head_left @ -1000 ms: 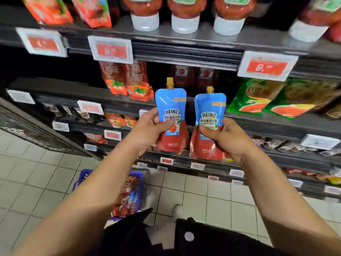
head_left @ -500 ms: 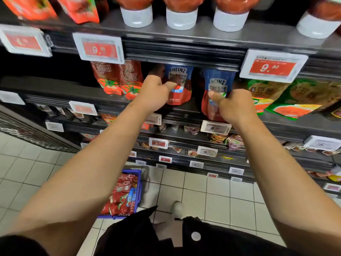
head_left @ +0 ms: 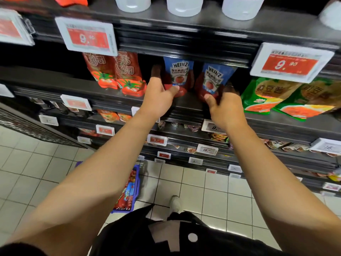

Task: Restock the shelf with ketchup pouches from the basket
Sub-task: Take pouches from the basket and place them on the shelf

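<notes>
Left to right: left hand (head_left: 158, 100) pinches the base of an upright left pouch (head_left: 178, 75) just above it; right hand (head_left: 226, 108) grips the tilted right pouch (head_left: 212, 80), both on the shelf (head_left: 55, 84); basket (head_left: 135, 183) lies far below.

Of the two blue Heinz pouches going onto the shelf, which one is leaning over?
The right-hand Heinz pouch, gripped by the right hand, tilts with its top towards the right. The left Heinz pouch, held by the left hand, stands nearly upright.
</notes>
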`<state>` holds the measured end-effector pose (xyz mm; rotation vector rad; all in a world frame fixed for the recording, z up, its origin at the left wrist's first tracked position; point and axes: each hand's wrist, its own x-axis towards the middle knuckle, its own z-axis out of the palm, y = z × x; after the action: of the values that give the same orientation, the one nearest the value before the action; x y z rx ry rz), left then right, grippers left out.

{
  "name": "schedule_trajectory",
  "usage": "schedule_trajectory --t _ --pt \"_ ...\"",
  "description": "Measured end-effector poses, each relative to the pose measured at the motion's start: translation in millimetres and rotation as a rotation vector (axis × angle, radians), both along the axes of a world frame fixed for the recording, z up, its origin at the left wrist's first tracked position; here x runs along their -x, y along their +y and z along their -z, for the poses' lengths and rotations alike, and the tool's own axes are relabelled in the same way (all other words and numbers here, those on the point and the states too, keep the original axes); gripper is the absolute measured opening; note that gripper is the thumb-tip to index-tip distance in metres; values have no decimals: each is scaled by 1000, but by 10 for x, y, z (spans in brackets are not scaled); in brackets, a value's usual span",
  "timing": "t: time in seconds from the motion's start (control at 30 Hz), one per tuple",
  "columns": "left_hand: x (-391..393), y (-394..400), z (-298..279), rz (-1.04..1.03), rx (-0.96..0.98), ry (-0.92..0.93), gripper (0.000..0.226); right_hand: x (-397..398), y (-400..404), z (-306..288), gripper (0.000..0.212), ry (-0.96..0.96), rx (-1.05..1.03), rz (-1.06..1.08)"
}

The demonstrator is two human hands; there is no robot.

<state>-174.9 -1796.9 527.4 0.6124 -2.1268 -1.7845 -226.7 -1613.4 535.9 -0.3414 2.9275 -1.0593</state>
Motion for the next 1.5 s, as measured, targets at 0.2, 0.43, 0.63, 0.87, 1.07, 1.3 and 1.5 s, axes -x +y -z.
schedule_trajectory --t 0.2,0.43,0.63,0.87,1.07,1.3,1.5 --pt "42 -108 68 8 133 -15 46 54 -128 -19 47 87 73 113" --pt "100 -97 83 9 282 -10 53 95 -259 10 49 75 101 101" --pt "155 -57 90 -67 462 -37 50 56 -213 80 31 122 19 156" --pt "177 -17 102 -103 497 -86 60 144 -278 8 42 67 -201 159" --pt "86 41 26 -82 532 -126 46 -56 -215 126 32 124 1 186" --pt "-548 13 99 46 465 66 60 -472 11 247 27 213 319 26" --pt "-1606 -519 686 -136 588 39 37 -809 36 662 8 371 469 -204"
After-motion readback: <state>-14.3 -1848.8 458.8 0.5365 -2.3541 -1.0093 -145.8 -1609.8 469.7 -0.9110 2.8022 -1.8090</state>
